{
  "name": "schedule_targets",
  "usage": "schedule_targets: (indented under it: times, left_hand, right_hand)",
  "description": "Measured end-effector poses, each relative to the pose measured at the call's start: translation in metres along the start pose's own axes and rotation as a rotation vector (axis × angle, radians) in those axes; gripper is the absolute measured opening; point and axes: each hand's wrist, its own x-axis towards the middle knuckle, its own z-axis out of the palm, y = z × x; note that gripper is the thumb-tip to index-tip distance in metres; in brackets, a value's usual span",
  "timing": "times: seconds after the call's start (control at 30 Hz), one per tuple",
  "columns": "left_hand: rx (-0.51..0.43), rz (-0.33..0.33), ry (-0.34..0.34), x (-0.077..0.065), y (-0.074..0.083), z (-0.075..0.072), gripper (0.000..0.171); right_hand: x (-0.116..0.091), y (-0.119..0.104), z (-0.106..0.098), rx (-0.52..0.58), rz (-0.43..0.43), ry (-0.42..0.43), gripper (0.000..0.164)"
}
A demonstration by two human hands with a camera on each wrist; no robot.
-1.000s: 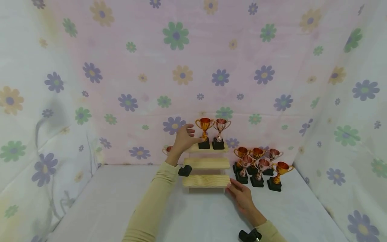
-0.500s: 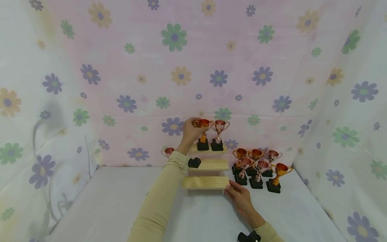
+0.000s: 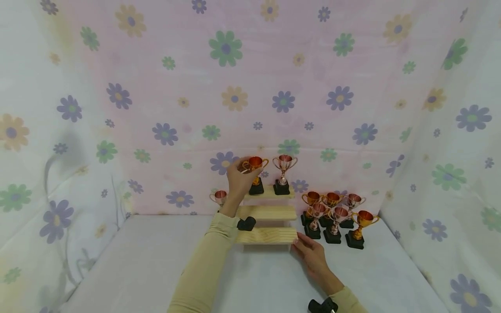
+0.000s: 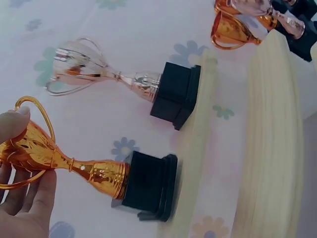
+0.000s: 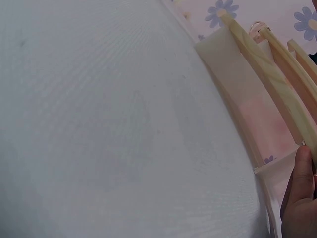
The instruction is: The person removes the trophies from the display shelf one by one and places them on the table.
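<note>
A three-tier wooden display stand (image 3: 270, 236) stands at the back of the white table. My left hand (image 3: 237, 180) grips a gold trophy cup (image 4: 101, 173) by its bowl, thumb on one side and fingers on the other. That trophy's black base is at the left of the top tier, and whether it touches the wood I cannot tell. Apart from it on the same tier, to the right, stands a rose-gold trophy cup (image 3: 283, 163). My right hand (image 3: 313, 257) holds the right end of the lowest tier, its thumb (image 5: 303, 156) against the board's edge.
Several gold and rose-gold trophies (image 3: 335, 217) stand grouped on the table right of the stand. Another rose-gold trophy (image 3: 221, 197) is behind my left forearm, left of the stand. Flowered cloth walls (image 3: 188, 174) enclose the back and sides.
My left hand has gone from beside the gold trophy's lower part up to its bowl and taken hold. The gold trophy has shifted left, away from the rose-gold one. My right hand has stayed put.
</note>
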Motion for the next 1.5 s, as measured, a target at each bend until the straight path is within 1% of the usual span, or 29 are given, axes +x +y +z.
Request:
schedule_targets:
  times: [0.1, 0.17, 0.27, 0.3, 0.33, 0.43, 0.53, 0.63, 0.77, 0.87, 1.0, 1.1, 1.2, 1.33, 1.5]
  left_hand:
    - [-0.050, 0.066, 0.019, -0.010, 0.002, -0.010, 0.045]
    - [-0.079, 0.097, 0.013, -0.018, 0.003, -0.020, 0.045]
    - [-0.080, 0.130, -0.004, -0.029, 0.003, -0.040, 0.043]
    - [-0.078, 0.130, -0.007, -0.033, 0.003, -0.048, 0.043]
    - [-0.075, 0.128, -0.007, -0.037, 0.003, -0.056, 0.043]
    - [-0.047, 0.101, 0.019, -0.049, 0.005, -0.081, 0.044]
    - [0.018, 0.048, 0.054, -0.059, 0.008, -0.105, 0.045]
    - [0.103, 0.006, 0.064, -0.065, 0.007, -0.128, 0.046]
    - [0.207, -0.021, 0.055, -0.066, -0.002, -0.157, 0.046]
    - [0.235, -0.047, 0.041, -0.066, -0.015, -0.174, 0.046]
    - [0.221, -0.105, 0.038, -0.066, -0.038, -0.189, 0.048]
    - [0.213, -0.143, 0.040, -0.067, -0.057, -0.195, 0.050]
    - [0.218, -0.161, 0.036, -0.066, -0.071, -0.199, 0.050]
    - [0.216, -0.178, 0.021, -0.061, -0.084, -0.201, 0.050]
    - [0.218, -0.214, -0.002, -0.049, -0.095, -0.203, 0.053]
  right_hand:
    - [0.000, -0.001, 0.001, 0.005, -0.001, 0.004, 0.051]
    - [0.001, -0.001, 0.001, 0.005, 0.002, 0.006, 0.050]
    - [0.001, -0.001, 0.001, 0.009, 0.004, 0.006, 0.049]
    - [0.001, -0.001, 0.002, 0.010, 0.006, 0.007, 0.049]
    - [0.001, -0.002, 0.002, 0.011, 0.006, 0.007, 0.049]
    - [0.001, -0.002, 0.001, 0.011, -0.001, 0.001, 0.052]
    - [0.000, -0.002, 0.001, 0.011, 0.000, 0.004, 0.051]
    - [0.001, -0.002, 0.000, 0.008, 0.002, 0.004, 0.051]
    - [0.001, -0.002, -0.001, 0.000, 0.007, -0.001, 0.052]
    - [0.001, -0.003, 0.000, -0.002, 0.015, 0.002, 0.051]
    - [0.000, -0.004, 0.001, -0.004, 0.017, 0.005, 0.049]
    - [0.000, -0.004, 0.001, -0.003, 0.017, 0.004, 0.049]
    - [0.000, -0.004, 0.001, 0.004, 0.021, 0.002, 0.050]
    - [0.000, -0.003, 0.000, 0.012, 0.020, -0.002, 0.050]
    - [0.001, -0.004, 0.000, 0.017, 0.012, -0.003, 0.051]
